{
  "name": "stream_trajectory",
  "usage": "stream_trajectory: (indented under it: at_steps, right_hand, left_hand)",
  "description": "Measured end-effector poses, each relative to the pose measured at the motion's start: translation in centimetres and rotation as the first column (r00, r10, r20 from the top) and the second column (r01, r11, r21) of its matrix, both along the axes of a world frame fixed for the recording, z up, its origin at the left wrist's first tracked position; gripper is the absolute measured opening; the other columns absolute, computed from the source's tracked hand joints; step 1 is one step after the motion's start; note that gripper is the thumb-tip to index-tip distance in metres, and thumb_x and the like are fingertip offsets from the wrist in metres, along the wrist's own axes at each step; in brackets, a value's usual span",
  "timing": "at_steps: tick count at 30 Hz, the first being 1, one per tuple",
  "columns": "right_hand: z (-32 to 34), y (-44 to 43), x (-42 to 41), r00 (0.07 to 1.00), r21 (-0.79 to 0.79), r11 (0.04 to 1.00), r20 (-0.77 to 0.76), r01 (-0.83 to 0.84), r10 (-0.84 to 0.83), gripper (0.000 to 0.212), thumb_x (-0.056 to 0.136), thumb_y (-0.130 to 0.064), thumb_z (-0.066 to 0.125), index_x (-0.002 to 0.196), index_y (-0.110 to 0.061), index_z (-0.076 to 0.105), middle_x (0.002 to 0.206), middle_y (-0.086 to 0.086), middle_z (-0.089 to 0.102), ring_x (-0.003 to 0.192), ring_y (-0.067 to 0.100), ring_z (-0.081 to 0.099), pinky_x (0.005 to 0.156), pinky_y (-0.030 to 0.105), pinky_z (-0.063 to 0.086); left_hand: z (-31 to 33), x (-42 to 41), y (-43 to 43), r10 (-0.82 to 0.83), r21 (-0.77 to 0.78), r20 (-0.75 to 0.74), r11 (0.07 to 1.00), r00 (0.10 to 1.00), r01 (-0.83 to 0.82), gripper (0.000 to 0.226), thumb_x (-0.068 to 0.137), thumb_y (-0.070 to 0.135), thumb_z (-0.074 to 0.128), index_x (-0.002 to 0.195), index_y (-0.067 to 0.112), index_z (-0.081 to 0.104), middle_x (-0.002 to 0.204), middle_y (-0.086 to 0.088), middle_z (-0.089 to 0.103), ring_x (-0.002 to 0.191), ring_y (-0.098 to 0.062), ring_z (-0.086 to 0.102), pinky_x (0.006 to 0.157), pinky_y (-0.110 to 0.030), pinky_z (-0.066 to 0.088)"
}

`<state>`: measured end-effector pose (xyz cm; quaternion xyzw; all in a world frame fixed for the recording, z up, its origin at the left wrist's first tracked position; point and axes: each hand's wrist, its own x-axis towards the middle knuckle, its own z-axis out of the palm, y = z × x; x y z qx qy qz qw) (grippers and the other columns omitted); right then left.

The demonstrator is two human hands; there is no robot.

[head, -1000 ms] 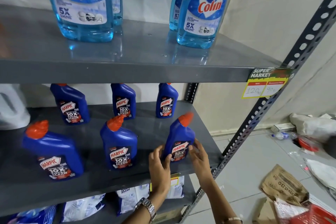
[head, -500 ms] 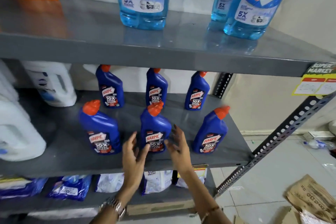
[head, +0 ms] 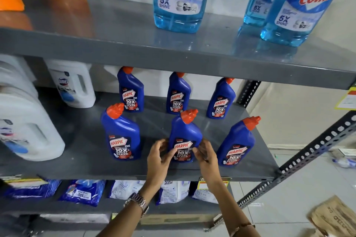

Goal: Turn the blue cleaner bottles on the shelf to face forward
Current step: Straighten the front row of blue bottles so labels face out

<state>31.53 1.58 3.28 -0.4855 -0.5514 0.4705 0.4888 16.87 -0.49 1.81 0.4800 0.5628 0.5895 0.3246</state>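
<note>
Near the shelf edge, both hands clasp the middle bottle (neighbours apart).

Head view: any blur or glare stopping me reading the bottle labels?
Head view: middle front bottle label sharp between left hand and right hand; white jugs at left edge smeared; top shelf shows soft reflections only.
</note>
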Motion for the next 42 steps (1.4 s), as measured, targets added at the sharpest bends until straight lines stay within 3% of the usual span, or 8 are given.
stream_trajectory:
  at_steps: [4,8,11,16,19,26,36,42]
  right_hand:
    - [-0.1,-0.7,-0.3,0.998,0.002,0.998,0.003,0.063,-0.063,0.037,0.088,-0.004,0.055,0.124,-0.012,0.049,0.121,0.009,0.062,0.11,0.012,0.059,0.095,0.027,0.05]
    - [-1.2,-4.7,-2.7,0.942,0.111,0.936,-0.019,0.334,-0.334,0.029,0.085,-0.013,0.061,0.106,-0.033,0.056,0.106,-0.011,0.063,0.095,0.002,0.06,0.074,0.012,0.048]
    - [-2.4,-6.9,-5.9,0.979,0.157,0.97,0.057,0.186,-0.197,0.024,0.077,-0.017,0.058,0.093,-0.034,0.058,0.089,-0.008,0.066,0.08,0.005,0.061,0.071,0.013,0.045]
    - [-1.4,-4.6,-11.1,0.986,0.005,0.99,0.088,-0.141,0.14,0.045,0.083,-0.008,0.063,0.122,-0.025,0.048,0.117,-0.004,0.055,0.105,0.006,0.055,0.077,0.005,0.045]
    - [-0.8,-1.8,-13.0,0.985,-0.023,0.989,0.086,-0.147,0.148,0.052,0.084,-0.007,0.063,0.131,-0.013,0.042,0.126,0.004,0.054,0.111,0.014,0.055,0.076,0.004,0.046]
    - [-1.0,-0.4,-15.4,0.968,-0.015,0.985,0.187,-0.169,0.169,0.033,0.089,-0.009,0.055,0.121,-0.016,0.051,0.111,0.006,0.068,0.098,0.008,0.064,0.082,0.015,0.049]
    - [-0.5,-1.1,-16.5,0.972,-0.05,0.989,0.184,-0.137,0.143,0.033,0.09,-0.009,0.054,0.121,-0.019,0.051,0.108,-0.001,0.067,0.098,0.001,0.062,0.087,0.023,0.05]
    - [0.2,-2.0,-16.3,0.971,-0.04,0.994,0.212,-0.106,0.112,0.032,0.089,-0.01,0.055,0.119,-0.021,0.051,0.114,0.001,0.064,0.104,0.005,0.061,0.092,0.029,0.052]
  left_hand:
    - [0.0,0.5,-0.5,0.029,0.01,0.051,1.0,0.998,-0.03,0.031,0.08,0.01,0.066,0.107,0.016,0.05,0.102,0.001,0.059,0.092,0.016,0.055,0.072,-0.002,0.043]
    - [-1.1,0.7,-3.4,0.09,0.046,0.187,0.994,0.978,-0.1,0.036,0.08,0.001,0.065,0.105,0.023,0.053,0.109,0.005,0.06,0.099,0.004,0.058,0.084,-0.008,0.046]
    - [-2.4,-1.4,-6.0,0.26,0.088,0.204,0.955,0.944,-0.282,0.043,0.079,-0.002,0.066,0.099,0.034,0.055,0.1,0.013,0.065,0.091,0.001,0.062,0.079,-0.009,0.048]
    - [-2.2,-7.8,-6.6,0.475,0.112,0.225,0.855,0.851,-0.506,0.04,0.076,0.044,0.066,0.111,0.042,0.047,0.112,0.024,0.056,0.102,-0.001,0.056,0.087,-0.012,0.046]
    - [-1.8,-10.6,-5.5,0.429,0.065,0.201,0.891,0.881,-0.449,0.05,0.078,0.021,0.067,0.123,0.026,0.044,0.124,0.005,0.049,0.112,-0.001,0.05,0.094,-0.012,0.043]
    - [-2.0,-12.7,-4.0,0.265,0.016,0.224,0.961,0.938,-0.276,0.05,0.08,0.012,0.065,0.125,0.019,0.045,0.123,0.006,0.051,0.111,0.003,0.054,0.085,-0.009,0.047]
    - [-2.2,-14.1,-3.4,0.251,0.006,0.199,0.966,0.947,-0.258,0.046,0.08,0.011,0.065,0.123,0.013,0.047,0.124,-0.01,0.055,0.112,-0.017,0.057,0.085,-0.01,0.048]
    - [-1.8,-14.0,-4.1,0.246,0.028,0.198,0.966,0.949,-0.256,0.047,0.077,0.018,0.065,0.121,0.02,0.047,0.125,-0.009,0.055,0.112,-0.011,0.057,0.087,-0.016,0.05]
